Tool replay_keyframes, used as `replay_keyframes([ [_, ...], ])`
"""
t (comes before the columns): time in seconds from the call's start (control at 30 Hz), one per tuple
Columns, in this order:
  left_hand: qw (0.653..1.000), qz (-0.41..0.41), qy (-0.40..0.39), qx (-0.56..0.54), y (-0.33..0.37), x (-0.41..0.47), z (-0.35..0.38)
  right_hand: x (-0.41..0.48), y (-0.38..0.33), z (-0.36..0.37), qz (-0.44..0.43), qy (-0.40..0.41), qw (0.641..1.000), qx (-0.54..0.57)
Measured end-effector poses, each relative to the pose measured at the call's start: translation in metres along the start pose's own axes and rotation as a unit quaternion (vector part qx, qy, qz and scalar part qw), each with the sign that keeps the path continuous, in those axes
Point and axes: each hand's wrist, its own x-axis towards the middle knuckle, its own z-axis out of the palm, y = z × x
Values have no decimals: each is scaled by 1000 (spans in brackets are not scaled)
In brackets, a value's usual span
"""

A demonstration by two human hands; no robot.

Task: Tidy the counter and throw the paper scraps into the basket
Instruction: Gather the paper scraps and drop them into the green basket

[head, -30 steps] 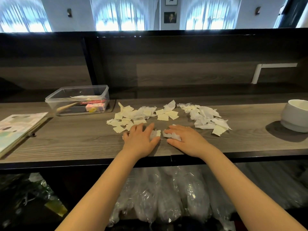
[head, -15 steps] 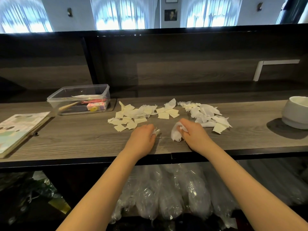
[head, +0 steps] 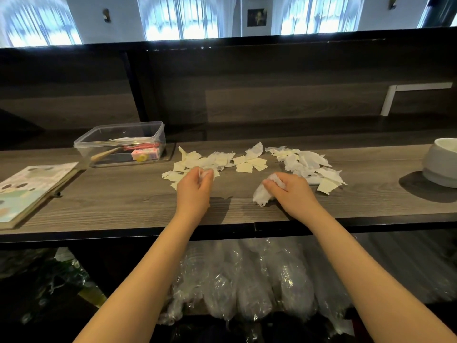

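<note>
Paper scraps (head: pixel 243 167), cream and white, lay spread across the middle of the wooden counter (head: pixel 123 201) in three loose groups: a mixed cluster at the left, a few cream squares in the centre, and a mostly white heap at the right.

The left hand (head: pixel 195 191) was positioned at the near edge of the left cluster, fingers curled, pinching a small white scrap (head: pixel 204 173) at the fingertips. The right hand (head: pixel 294 194) was positioned just in front of the right heap, fingers curled round a crumpled white wad (head: pixel 262 195) whose lower end touched the counter surface. The two hands were well apart, each closed on its own piece.

Other items noted on the counter:
- a clear plastic container (head: pixel 99 154) behind and to the left of the scraps, holding a pink item, a wooden-handled tool and some paper;
- a book (head: pixel 32 189) with an illustrated cover at the far left, near the front edge;
- a white round vessel (head: pixel 440 164) at the far right, partly out of view.

Beneath the counter, bundles in clear plastic wrap (head: pixel 247 280) were stacked on a lower level. Their contents could not be determined.
</note>
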Motion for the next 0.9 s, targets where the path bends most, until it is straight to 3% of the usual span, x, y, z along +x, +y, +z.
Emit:
replay_keyframes([
  [0.13, 999, 0, 34, -32, 4, 6, -12, 1, 0, 0, -1, -9, 1000, -8],
  [0.27, 996, -30, -66, 49, 4, 17, -26, 1, 1, 0, -4, -11, 1000, -13],
  [0.37, 969, -27, -162, 185, 1, 20, -33, 1, 2, 0, -4, -9, 1000, -11],
  [0.47, 949, -54, -209, 231, 0, 14, -38, 1, 2, 0, -1, -11, 1000, -7],
  [0.73, 868, -41, -258, 422, 6, 5, -41, -1, 0, -1, -4, -19, 1000, -15],
  [0.9, 847, -28, -271, 456, 3, 8, -37, -1, -4, -1, -2, -18, 999, -27],
])
